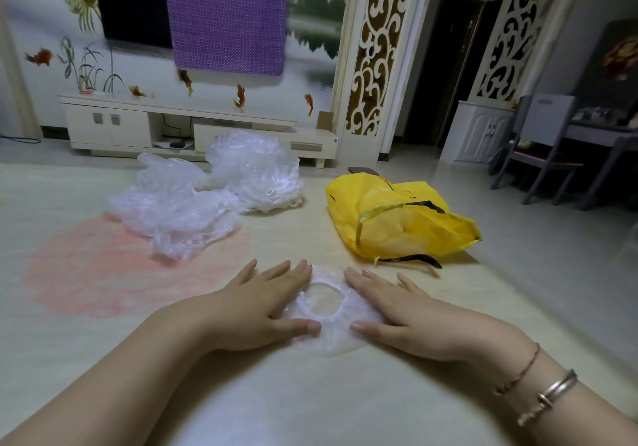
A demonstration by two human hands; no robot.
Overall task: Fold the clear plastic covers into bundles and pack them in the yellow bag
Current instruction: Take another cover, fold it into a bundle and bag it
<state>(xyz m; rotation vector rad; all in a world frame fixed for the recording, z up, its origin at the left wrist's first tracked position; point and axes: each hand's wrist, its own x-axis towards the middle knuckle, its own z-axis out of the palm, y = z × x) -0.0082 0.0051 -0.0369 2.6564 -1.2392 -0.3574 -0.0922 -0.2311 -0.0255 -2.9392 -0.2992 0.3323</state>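
Pressing flat, your left hand (262, 302) and right hand (402, 311) are flanking one clear cover (326, 324); beyond your right hand, the yellow bag (397, 217) is lying open-mouthed, contents unclear.

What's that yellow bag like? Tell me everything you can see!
The yellow bag looks like thin, shiny plastic, crumpled and slumped on its side on the floor. Its mouth gapes open toward the hands, with a yellow strap looped across the opening. Black marks show on top, and a dark strap trails from its lower edge. It lies right of the plastic pile, apart from it. Neither hand touches it. What's inside is unclear.
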